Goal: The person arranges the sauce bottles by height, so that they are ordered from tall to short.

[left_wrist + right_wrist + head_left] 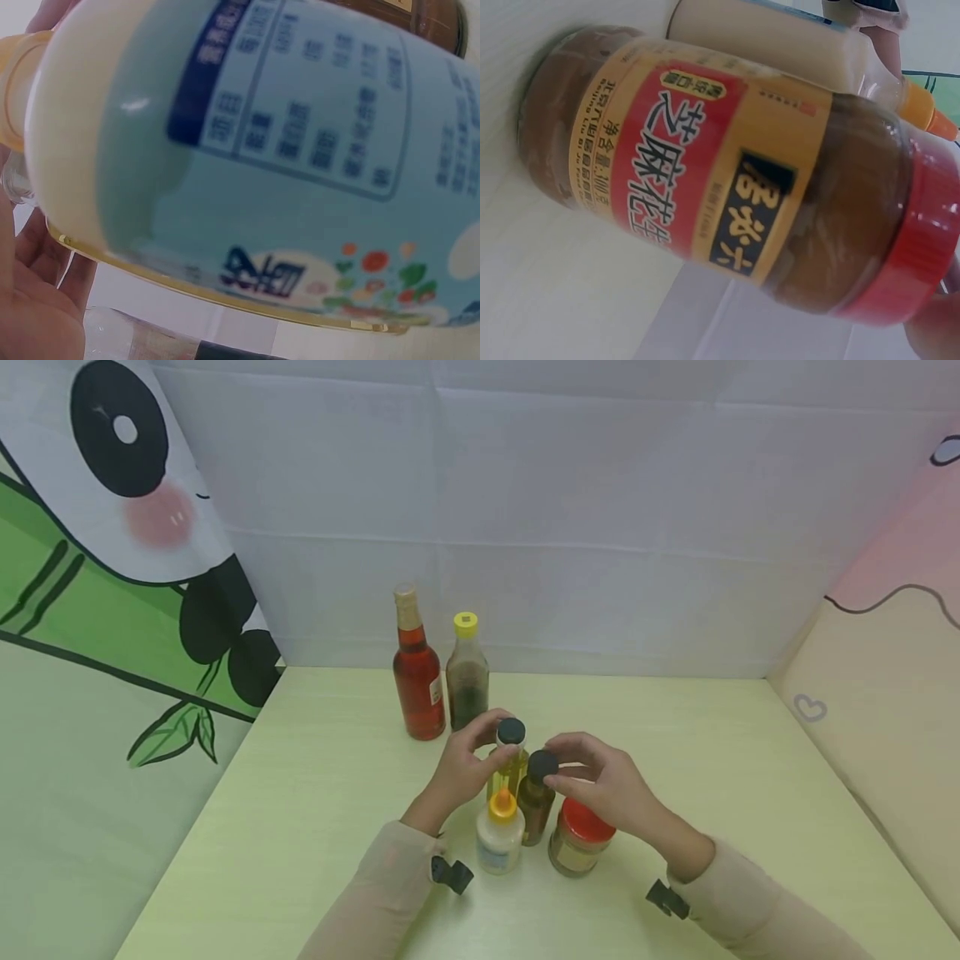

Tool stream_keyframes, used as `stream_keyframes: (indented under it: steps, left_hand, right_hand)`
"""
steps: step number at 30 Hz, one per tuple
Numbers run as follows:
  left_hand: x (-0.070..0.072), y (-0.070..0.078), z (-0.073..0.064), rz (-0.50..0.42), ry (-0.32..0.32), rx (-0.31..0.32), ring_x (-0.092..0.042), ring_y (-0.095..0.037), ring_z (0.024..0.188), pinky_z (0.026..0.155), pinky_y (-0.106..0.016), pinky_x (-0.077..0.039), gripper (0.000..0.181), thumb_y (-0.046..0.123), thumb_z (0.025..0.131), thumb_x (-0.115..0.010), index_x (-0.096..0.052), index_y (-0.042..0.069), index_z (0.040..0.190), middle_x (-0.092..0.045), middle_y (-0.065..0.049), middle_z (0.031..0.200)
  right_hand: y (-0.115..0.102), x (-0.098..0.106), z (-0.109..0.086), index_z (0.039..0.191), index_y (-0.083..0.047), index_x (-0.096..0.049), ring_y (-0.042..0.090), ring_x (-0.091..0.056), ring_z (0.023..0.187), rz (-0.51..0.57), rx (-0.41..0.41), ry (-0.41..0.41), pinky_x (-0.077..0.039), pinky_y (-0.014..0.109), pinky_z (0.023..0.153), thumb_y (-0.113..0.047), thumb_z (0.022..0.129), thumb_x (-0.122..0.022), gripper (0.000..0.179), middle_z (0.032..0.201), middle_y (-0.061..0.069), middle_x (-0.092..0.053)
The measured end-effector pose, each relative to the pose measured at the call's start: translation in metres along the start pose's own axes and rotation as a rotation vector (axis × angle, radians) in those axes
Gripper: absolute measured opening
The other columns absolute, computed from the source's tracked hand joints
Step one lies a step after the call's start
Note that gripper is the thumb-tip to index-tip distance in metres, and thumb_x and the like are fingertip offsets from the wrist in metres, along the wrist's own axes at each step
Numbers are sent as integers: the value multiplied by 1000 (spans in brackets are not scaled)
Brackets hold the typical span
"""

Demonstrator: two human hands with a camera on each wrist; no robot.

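In the head view, my left hand (459,768) curls its thumb and fingers round the upper part of a yellow oil bottle (512,775) with a dark cap. My right hand (611,783) pinches the black cap of a small brown bottle (535,810), which stands upright just beside it. In front of these is a squeeze bottle (498,839) with an orange nozzle cap; its printed label fills the left wrist view. A red-lidded jar of sesame peanut butter (720,172) stands below my right hand, its brown contents visible in the right wrist view.
Behind the left hand stand a tall red bottle (418,689) and a dark bottle with a yellow cap (467,681). The pale table (315,760) meets a white sheet (562,527) at its back. Printed cloths hang on both sides.
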State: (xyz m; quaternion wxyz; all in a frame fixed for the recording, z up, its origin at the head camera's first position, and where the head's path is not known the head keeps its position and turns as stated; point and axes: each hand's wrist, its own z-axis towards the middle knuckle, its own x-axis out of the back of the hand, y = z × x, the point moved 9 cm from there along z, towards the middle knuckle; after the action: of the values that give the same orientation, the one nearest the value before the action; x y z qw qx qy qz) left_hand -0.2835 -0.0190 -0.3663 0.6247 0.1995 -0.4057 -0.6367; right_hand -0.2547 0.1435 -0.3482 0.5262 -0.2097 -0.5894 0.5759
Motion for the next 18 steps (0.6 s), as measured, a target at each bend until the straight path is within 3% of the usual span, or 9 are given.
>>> stream_keyframes:
  steps: [11,18]
  left_hand:
    - [-2,-5,0,15,1,-20,-65,-24,100,88,-50,-52,32,13,92,-68,-58,4,121,-66,-9,107]
    - [-5,-11,10,-28,27,96,-63,-27,103,93,-43,-50,36,-2,87,-68,-59,0,121,-65,-13,109]
  right_hand:
    - [13,-5,-1,123,1,-57,31,-62,107,26,8,-6,-51,31,90,-7,85,-76,43,117,14,-64]
    - [19,5,9,123,1,-57,31,-63,106,38,12,-14,-52,32,89,-6,84,-76,43,115,14,-64]
